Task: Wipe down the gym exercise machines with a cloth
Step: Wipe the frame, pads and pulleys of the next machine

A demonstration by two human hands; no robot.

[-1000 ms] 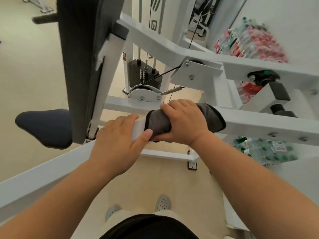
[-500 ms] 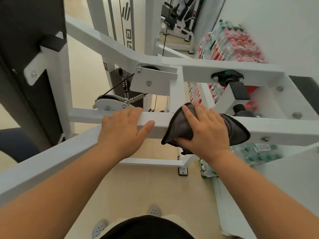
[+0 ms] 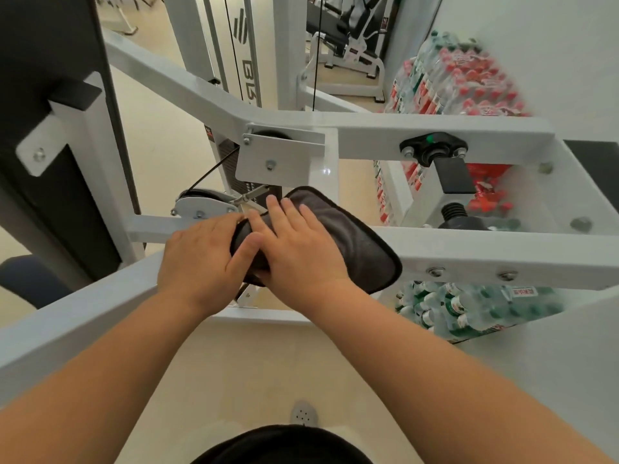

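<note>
mid-wipe on the near white bar (image 3: 485, 252) of the machine (image 3: 368, 128). pressing the grey cloth (image 3: 361, 249), draped over that bar, with the right hand (image 3: 301, 249) flat and straight-fingered. steadying with the left hand (image 3: 197, 252), laid flat on the bar just beside, touching the cloth's end with the thumb (image 3: 246, 251). next, most likely, calls for sliding the cloth rightward under steady pressure. plenty of bare bar that way, past two bolts (image 3: 435, 271) on its near face; tighter leftward, with pulley (image 3: 197, 205) and cable (image 3: 214, 168) just behind the fingers (image 3: 224, 222).
</note>
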